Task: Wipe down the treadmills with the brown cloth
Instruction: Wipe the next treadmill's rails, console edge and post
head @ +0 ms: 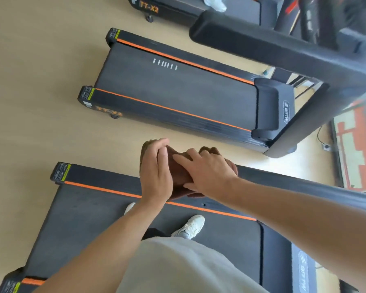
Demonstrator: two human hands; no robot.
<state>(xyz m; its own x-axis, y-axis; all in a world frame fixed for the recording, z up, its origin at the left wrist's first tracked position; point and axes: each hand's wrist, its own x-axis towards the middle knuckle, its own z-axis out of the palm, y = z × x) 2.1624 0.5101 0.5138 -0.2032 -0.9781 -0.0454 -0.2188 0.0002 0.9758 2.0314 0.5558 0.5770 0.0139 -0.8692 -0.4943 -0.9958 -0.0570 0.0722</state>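
Grey shirt fabric [178, 269] fills the bottom of the view, nearest the camera, with both bare forearms reaching out from it. Each grip is clamped on the brown cloth [179, 172]: the left hand [155, 176] curls round its left end, thumb on top, and the right hand [209, 172] wraps over the right part, fingers laid across the folds. The cloth sits bunched between the two hands, held up over the orange-striped side rail [209, 210] of the near treadmill [82, 218]; whether it touches the dark handrail [304, 185] running off to the right cannot be told.

Judging from this, the cloth is being folded or readied, not yet wiping. A loose bundle could slip out or drop a corner, leaving only part of the fabric meeting the surface. The person stands on the belt in white shoes [190, 226], so that patch would be missed unless they step off.

Across a strip of pale floor [40, 127] lies a second treadmill [178, 92], its frame [283, 49] arching over it. A third treadmill [178, 9] shows at the top edge, with another person's shoe [216, 4] on it.
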